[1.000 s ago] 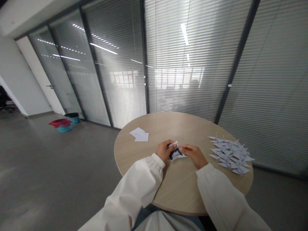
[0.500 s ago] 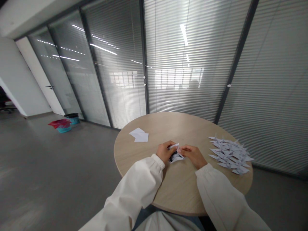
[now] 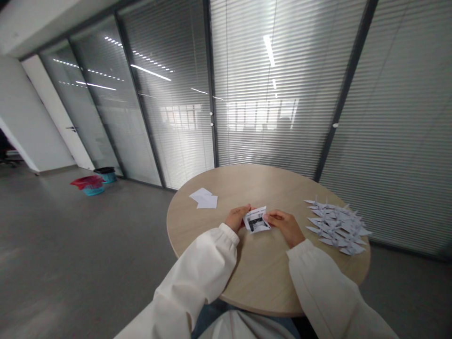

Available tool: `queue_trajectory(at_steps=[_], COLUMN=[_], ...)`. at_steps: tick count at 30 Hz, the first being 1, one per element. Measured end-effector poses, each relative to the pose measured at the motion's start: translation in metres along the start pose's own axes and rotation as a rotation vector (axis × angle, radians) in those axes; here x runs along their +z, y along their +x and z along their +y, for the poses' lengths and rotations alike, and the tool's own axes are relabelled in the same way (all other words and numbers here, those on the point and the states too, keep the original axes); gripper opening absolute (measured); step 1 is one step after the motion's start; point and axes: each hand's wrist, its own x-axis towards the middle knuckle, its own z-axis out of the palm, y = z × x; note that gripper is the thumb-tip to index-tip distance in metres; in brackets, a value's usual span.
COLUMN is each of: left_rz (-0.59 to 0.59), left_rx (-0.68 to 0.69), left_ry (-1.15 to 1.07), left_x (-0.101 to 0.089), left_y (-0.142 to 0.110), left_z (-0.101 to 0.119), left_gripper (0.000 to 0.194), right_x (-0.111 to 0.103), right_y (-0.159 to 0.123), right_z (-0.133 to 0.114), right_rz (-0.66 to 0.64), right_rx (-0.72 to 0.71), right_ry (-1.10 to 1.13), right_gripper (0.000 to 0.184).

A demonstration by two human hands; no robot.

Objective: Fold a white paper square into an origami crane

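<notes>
A small folded piece of white paper with black print [image 3: 256, 220] lies opened out between my hands, near the middle of the round wooden table [image 3: 226, 181]. My left hand [image 3: 236, 218] pinches its left edge with the fingertips. My right hand [image 3: 286, 227] holds its right corner. To the right of my right hand lies a heap of several white paper cranes [image 3: 337, 226], apart from my fingers. Two loose white paper sheets [image 3: 204, 198] rest beyond my left hand.
White sleeves cover both my forearms, and my lap shows below the table's near edge. Glass partitions with slatted blinds stand behind the table. A red-and-teal basket [image 3: 89, 185] and a teal bin [image 3: 106, 175] sit on the grey floor at far left.
The paper has been spread flatter between my hands, showing more of its printed face. My left hand has moved slightly left, away from the centre of the paper.
</notes>
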Motion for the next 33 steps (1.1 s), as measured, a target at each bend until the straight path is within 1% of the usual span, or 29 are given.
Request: queue_trajectory(at_steps=[5,9,12,14,17,23,27,33], left_rz=[-0.055,-0.11,-0.169,-0.182,-0.164,-0.124,-0.093,-0.091], left_rx=[-0.012,-0.014,0.0,0.024,0.063,0.121,0.138,0.172], left_ry=[-0.006,0.034,0.076,0.124,0.191,0.25,0.3,0.391], left_x=[0.0004,-0.001,-0.0027,-0.0035,-0.003,0.0006,0.0016,0.0012], left_y=[-0.0016,-0.0003,0.0014,0.0019,0.0012,-0.0016,-0.0019,-0.0036], left_z=[-0.0008,-0.0016,-0.0031,-0.004,-0.0043,-0.0024,-0.0026,-0.0027], left_gripper=[0.04,0.044,0.049,0.047,0.044,0.042,0.042,0.041], right_x=[0.0002,0.0,-0.0003,-0.0001,0.0013,0.0039,0.0039,0.0029], right_y=[0.0008,0.0012,0.0012,0.001,0.0003,-0.0005,-0.0004,0.0008], right_z=[-0.0002,0.0006,0.0017,0.0014,-0.0013,-0.0069,-0.0061,-0.0017], right_rz=[0.031,0.05,0.029,0.013,-0.008,-0.016,-0.038,-0.084], right_rx=[0.006,0.012,0.007,0.007,0.007,-0.015,-0.038,-0.082], right_ry=[0.002,0.015,0.017,0.018,-0.007,-0.086,-0.118,-0.17], right_gripper=[0.031,0.032,0.033,0.032,0.029,0.027,0.025,0.024])
